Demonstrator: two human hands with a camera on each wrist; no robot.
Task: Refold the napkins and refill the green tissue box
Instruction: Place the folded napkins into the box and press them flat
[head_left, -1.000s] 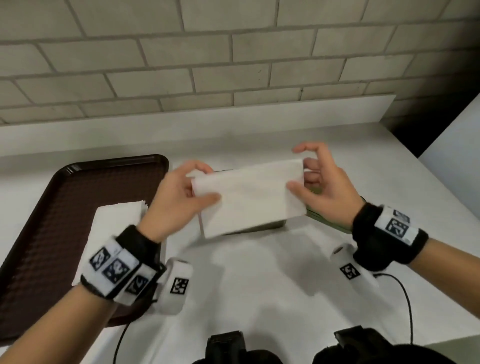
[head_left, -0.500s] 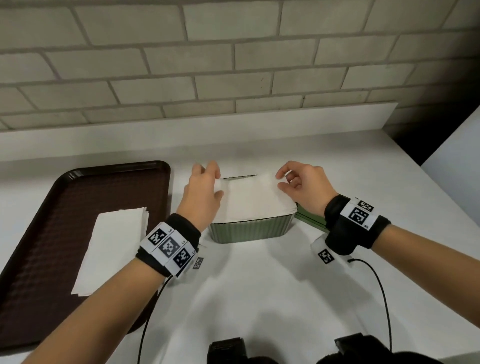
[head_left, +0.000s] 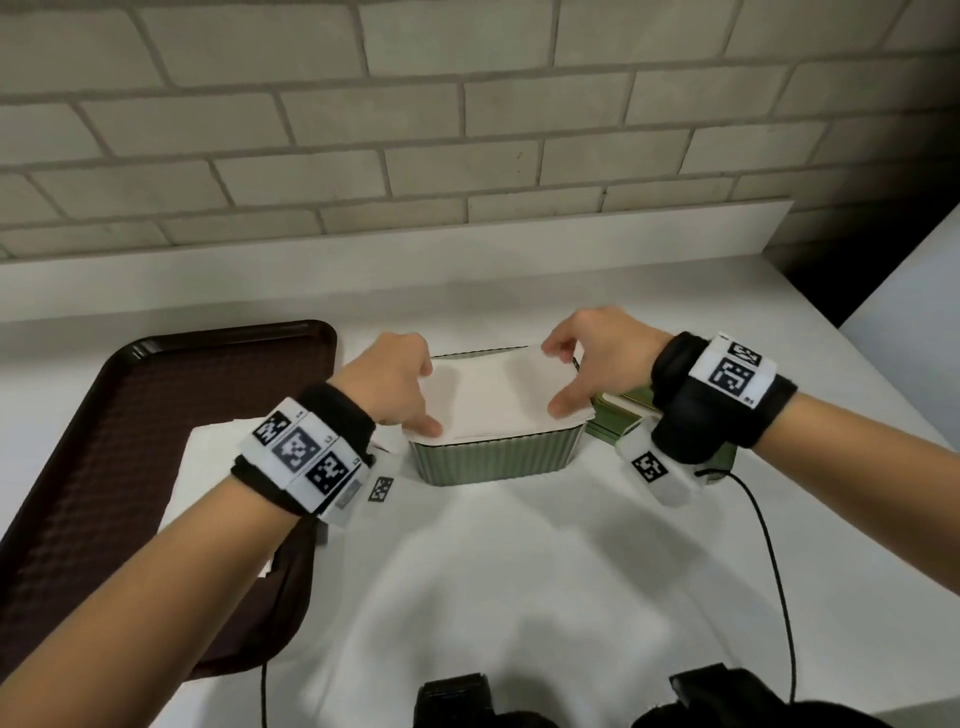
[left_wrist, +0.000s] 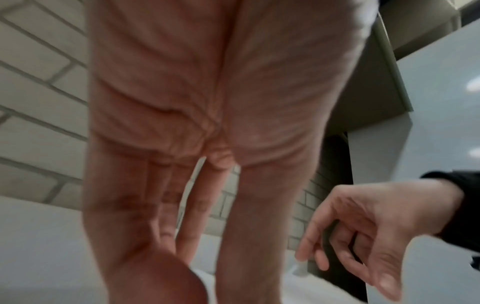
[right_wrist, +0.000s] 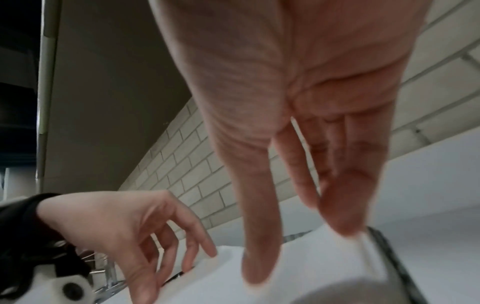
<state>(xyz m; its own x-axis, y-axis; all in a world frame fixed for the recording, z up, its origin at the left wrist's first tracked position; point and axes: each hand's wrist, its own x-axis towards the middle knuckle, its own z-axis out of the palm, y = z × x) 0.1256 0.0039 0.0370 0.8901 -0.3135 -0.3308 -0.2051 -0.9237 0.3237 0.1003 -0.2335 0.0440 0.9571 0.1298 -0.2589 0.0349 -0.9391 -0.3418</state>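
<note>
- A dark brown plastic tray (head_left: 130, 441) is sitting at the left edge of the white worktop (head_left: 519, 571), below a pale brick wall (head_left: 467, 130).
- A stack of white napkins (head_left: 208, 457) is lying on the tray's right half, partly hidden behind the left forearm.
- The left hand (head_left: 387, 384) is reaching forward over the left end of the green tissue box (head_left: 498, 460). Its fingers (left_wrist: 200, 209) are pointing down, nearly straight, with the tips touching the left edge of the folded napkins (head_left: 493, 395) in the box; the thumb is lying on the near left corner of that pile. Nothing is being gripped.
- The green tissue box, ribbed on its side, is standing near the middle of the worktop, just right of the tray. Its top is open and the folded napkins are filling it up to the rim, the right edge overhanging slightly.
- The right hand (head_left: 597, 358) is hovering over the right end of the box. Its fingers (right_wrist: 342, 205) are hanging down loosely spread, the tips resting on the far right corner of the pile and the thumb on the near right corner. It is pressing rather than clasping.
- A green lid (head_left: 623, 415) is lying on the worktop just right of the box, mostly covered by the right wrist.
- Black bands with white coded markers are wrapping both wrists, and a thin black cable (head_left: 774, 571) is trailing from the right one.
</note>
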